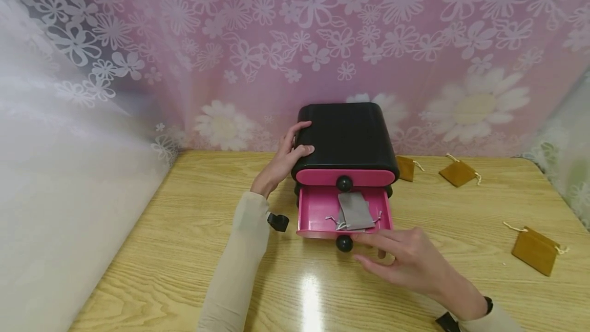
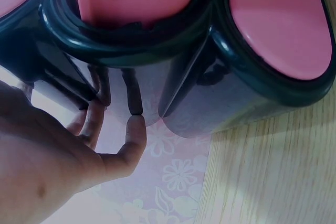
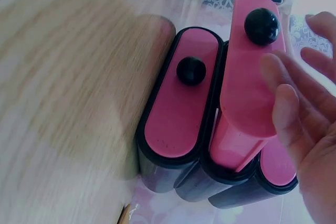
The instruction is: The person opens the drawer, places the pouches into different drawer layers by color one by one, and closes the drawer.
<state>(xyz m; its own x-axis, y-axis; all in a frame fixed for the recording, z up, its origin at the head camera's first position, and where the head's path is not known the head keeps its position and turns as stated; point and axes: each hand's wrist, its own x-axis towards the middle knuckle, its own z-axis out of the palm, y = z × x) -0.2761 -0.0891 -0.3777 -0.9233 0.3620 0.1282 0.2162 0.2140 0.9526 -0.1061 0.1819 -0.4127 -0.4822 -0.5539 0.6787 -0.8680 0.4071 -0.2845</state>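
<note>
A black drawer cabinet (image 1: pixel 345 132) with pink drawers and round black knobs stands on the table against the curtain. Its middle drawer (image 1: pixel 318 209) is pulled out, with grey drawstring pouches (image 1: pixel 356 211) lying in it, overlapping. My left hand (image 1: pixel 276 165) steadies the cabinet's left side, and its fingertips touch the black shell in the left wrist view. At the front right of the pulled-out drawer is my right hand (image 1: pixel 415 263), its fingers extended beside the knob (image 1: pixel 344 243). In the right wrist view the fingertips are against or very near the pink drawer front (image 3: pixel 247 82).
Brown drawstring pouches lie to the cabinet's right: one partly hidden behind it (image 1: pixel 406 168), another pouch (image 1: pixel 459 173) farther right, and a third pouch (image 1: pixel 535 251) nearer me. A flowered curtain (image 1: pixel 276 55) hangs along the back of the wooden table (image 1: pixel 184 250).
</note>
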